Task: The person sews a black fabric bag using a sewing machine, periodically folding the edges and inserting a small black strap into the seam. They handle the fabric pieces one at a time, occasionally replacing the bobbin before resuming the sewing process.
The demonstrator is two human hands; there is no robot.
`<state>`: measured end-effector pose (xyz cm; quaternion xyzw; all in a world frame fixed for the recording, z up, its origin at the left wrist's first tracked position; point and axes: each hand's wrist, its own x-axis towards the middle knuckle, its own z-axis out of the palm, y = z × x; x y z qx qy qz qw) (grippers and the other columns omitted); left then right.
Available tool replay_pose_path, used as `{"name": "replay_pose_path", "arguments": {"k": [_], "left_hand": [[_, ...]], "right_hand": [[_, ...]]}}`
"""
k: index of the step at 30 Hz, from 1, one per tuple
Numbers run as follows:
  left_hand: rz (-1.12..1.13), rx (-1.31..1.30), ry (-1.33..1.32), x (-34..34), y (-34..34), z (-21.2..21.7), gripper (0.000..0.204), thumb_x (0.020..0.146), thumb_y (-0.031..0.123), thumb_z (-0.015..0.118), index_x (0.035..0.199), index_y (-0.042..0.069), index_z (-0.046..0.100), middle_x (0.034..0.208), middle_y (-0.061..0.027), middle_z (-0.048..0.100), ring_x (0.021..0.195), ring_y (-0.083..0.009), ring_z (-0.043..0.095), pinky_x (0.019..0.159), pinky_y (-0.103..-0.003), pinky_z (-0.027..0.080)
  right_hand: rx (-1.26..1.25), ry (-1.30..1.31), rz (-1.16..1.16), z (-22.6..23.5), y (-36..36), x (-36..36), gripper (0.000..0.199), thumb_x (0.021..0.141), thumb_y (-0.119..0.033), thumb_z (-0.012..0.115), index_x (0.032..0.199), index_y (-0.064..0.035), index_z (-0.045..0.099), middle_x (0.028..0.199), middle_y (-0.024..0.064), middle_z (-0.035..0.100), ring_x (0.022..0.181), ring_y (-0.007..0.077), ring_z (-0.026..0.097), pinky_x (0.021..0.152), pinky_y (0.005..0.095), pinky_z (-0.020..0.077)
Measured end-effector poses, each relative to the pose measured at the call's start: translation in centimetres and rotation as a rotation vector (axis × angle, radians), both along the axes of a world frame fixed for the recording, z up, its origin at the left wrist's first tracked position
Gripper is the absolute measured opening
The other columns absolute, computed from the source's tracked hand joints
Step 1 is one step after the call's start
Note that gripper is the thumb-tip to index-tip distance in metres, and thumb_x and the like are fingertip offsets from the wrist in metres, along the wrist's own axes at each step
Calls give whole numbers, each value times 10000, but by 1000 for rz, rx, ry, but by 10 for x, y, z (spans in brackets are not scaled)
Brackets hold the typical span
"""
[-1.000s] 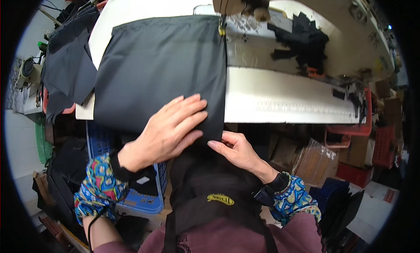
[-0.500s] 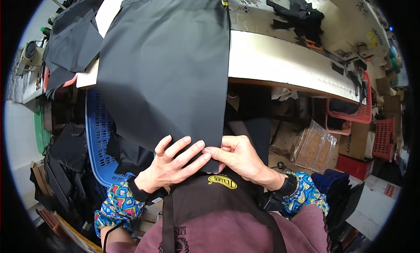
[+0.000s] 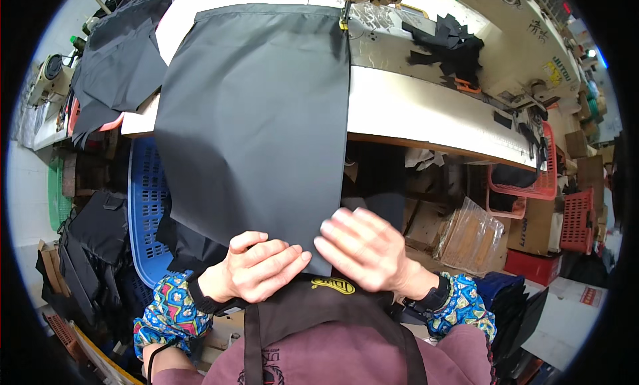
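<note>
Black cloth (image 3: 256,119) lies ahead of both hands, far right corner at the machine (image 3: 532,59), near end hanging off the table (image 3: 426,112). Left hand (image 3: 259,268): fingers together, curled at the near edge; thumb hidden, can't tell if clamped. Right hand (image 3: 366,252): blurred, fingers straight over the near right corner, apparently not gripping. Step looks like squaring the edge; next move calls for even tension along it. Scraps (image 3: 452,45) ahead-right of right hand, blue basket (image 3: 138,212) left of left. Cramped room.
</note>
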<state>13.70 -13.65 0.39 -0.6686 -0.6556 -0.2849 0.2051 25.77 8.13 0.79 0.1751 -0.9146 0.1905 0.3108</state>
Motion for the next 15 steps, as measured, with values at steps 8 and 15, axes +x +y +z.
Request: {"name": "replay_pose_path", "arguments": {"k": [8, 15], "left_hand": [[-21, -369, -292, -51, 54, 36, 384, 830, 255, 752, 1131, 37, 657, 1143, -84, 640, 1000, -251, 588, 861, -370, 460], [174, -355, -37, -102, 112, 8, 423, 868, 281, 722, 1212, 59, 618, 1364, -63, 575, 1133, -269, 536, 959, -388, 422]], "right_hand": [[80, -118, 160, 0, 1, -2, 226, 777, -122, 678, 962, 3, 714, 991, 126, 718, 1012, 258, 705, 924, 387, 576], [15, -176, 169, -10, 8, -18, 202, 787, -101, 683, 959, 0, 710, 982, 113, 723, 1008, 249, 713, 896, 353, 581]]}}
